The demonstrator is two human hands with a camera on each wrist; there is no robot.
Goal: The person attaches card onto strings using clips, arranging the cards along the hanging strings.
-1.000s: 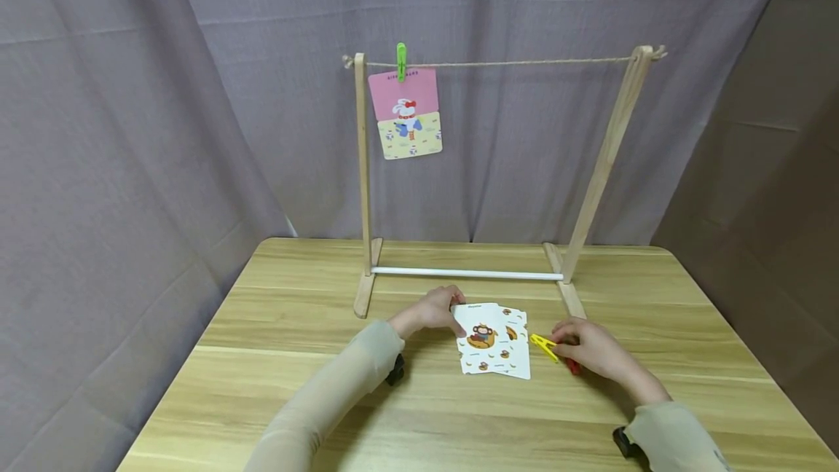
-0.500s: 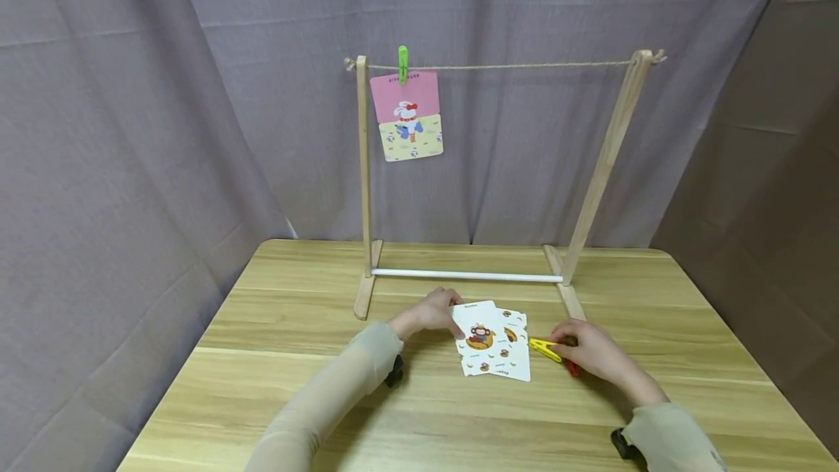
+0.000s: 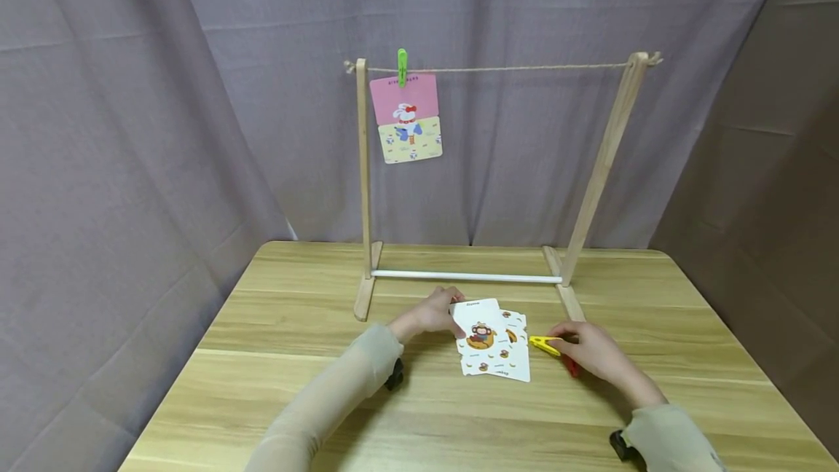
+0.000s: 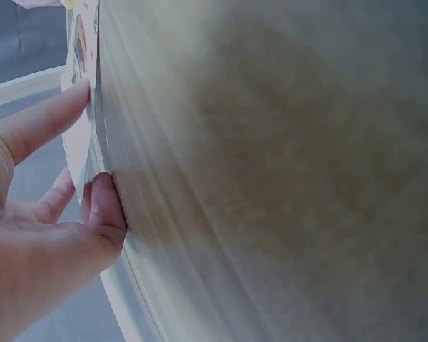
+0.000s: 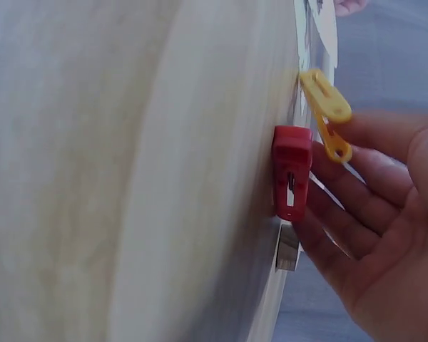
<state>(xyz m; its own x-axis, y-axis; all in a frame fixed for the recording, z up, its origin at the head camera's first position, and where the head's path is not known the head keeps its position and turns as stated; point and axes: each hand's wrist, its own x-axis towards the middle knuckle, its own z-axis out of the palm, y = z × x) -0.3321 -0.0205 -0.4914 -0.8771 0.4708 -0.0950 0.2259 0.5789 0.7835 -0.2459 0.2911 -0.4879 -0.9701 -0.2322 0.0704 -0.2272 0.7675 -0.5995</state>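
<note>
The head camera looks forward and down across the bench, taking in the whole rack. Both wrist cameras sit close and low, tipped sideways along the bench: the left one shares the cards and left hand with the head view, the right one the yellow clip, red clip and right hand.

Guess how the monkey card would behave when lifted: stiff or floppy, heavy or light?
The monkey card is probably fairly stiff: it shows no sag. Likely light, since it looks thin in the left wrist view. It may slide, since it overlaps another card.
</note>
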